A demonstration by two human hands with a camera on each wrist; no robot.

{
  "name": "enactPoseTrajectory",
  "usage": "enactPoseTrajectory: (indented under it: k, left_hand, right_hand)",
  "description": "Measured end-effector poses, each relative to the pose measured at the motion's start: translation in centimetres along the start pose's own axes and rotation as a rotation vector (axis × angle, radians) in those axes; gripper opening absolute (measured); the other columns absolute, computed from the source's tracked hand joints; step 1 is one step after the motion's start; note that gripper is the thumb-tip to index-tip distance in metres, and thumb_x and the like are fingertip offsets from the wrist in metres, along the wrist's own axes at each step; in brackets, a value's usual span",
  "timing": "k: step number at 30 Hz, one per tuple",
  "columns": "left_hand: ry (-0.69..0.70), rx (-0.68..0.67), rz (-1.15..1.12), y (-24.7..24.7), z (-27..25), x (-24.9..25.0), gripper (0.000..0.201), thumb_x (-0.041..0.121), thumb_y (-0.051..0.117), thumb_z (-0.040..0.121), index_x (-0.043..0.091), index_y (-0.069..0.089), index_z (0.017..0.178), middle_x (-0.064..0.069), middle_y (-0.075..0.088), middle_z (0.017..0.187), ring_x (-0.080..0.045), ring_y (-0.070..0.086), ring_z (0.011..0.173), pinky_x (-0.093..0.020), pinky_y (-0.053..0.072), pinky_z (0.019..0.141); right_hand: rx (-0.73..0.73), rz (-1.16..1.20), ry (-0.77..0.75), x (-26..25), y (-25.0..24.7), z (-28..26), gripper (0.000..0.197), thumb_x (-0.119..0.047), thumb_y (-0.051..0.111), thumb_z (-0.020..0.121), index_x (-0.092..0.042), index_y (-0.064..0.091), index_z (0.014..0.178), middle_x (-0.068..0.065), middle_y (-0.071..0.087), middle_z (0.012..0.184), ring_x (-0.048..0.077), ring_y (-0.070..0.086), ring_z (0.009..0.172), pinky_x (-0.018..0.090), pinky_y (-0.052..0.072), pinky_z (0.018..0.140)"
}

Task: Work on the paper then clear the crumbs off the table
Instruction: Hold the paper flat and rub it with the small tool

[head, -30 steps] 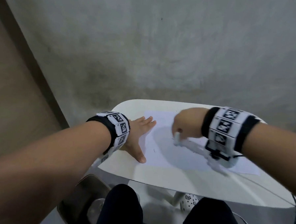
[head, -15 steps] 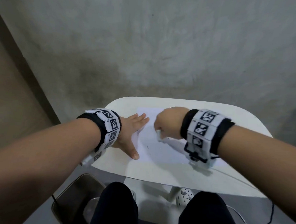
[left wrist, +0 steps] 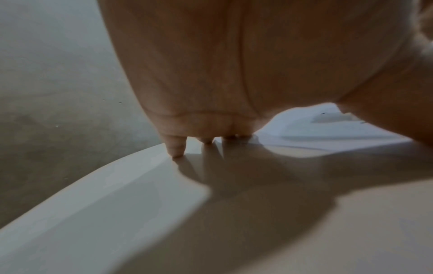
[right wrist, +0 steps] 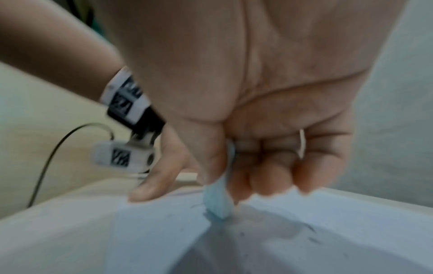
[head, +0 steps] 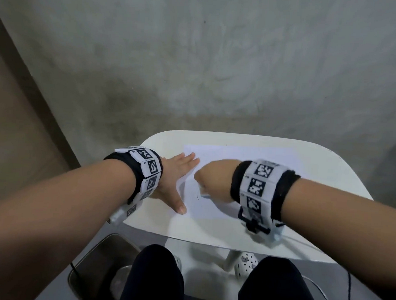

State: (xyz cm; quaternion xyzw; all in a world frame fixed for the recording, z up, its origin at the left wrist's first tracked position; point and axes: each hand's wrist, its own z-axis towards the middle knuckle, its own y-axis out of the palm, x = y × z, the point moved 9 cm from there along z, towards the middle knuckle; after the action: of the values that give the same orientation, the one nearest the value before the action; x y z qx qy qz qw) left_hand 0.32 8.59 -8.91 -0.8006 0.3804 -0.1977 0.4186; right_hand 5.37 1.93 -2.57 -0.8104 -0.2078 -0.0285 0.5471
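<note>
The paper (head: pixel 234 174) is laid lengthwise left-to-right, pinned by the flat, spread left hand (head: pixel 174 183), while an eraser (right wrist: pixel 218 200) is pinched tip-down by the right hand (head: pixel 213 180).

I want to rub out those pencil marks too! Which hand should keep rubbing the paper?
The right hand, probably. It already pinches the eraser, whose tip touches the paper by the dark marks. The left hand lies flat with straight fingers at the paper's left edge, likely steadying it.
</note>
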Motion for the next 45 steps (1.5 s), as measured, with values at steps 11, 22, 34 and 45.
enactPoseTrajectory:
  k: [11,22,34,45]
  left_hand:
    - [-0.022,-0.013,0.02,-0.1,-0.4,0.1,0.141,0.067,0.076,0.064,0.024,-0.03,0.148,0.007,-0.036,0.155,-0.014,-0.028,0.144,-0.051,0.001,0.12]
    - [-0.015,-0.037,0.019,0.1,-0.3,0.0,0.143,0.072,0.074,0.062,0.026,-0.032,0.146,0.009,-0.038,0.153,-0.013,-0.03,0.143,-0.053,0.001,0.12]
    - [-0.067,0.034,0.083,-0.8,-2.9,1.8,0.112,0.081,0.042,0.08,0.02,-0.016,0.154,0.002,-0.023,0.16,-0.013,-0.02,0.147,-0.045,-0.008,0.12]
    - [0.108,0.02,0.077,-0.7,-1.0,14.0,0.113,0.089,0.024,0.076,0.017,-0.025,0.15,-0.012,-0.032,0.155,-0.026,-0.025,0.146,-0.044,-0.008,0.12]
  right_hand:
    - [-0.155,-0.011,0.048,4.0,1.5,-1.0,0.024,-0.026,0.05,0.093,-0.005,0.062,0.092,0.006,0.061,0.089,0.027,0.057,0.084,0.029,0.043,0.072]
    - [-0.165,0.287,0.148,9.7,3.8,-4.4,0.016,-0.023,0.051,0.091,-0.012,0.063,0.09,0.001,0.063,0.076,0.017,0.052,0.065,0.025,0.041,0.06]
    - [0.068,1.729,0.473,16.9,10.2,-4.5,0.026,-0.02,0.036,0.104,-0.003,0.05,0.09,0.011,0.058,0.073,0.009,0.058,0.042,0.014,0.047,0.043]
    - [0.129,1.716,0.451,17.2,10.4,-4.3,0.022,-0.015,0.039,0.103,-0.007,0.046,0.084,0.014,0.062,0.077,0.006,0.059,0.04,0.013,0.047,0.042]
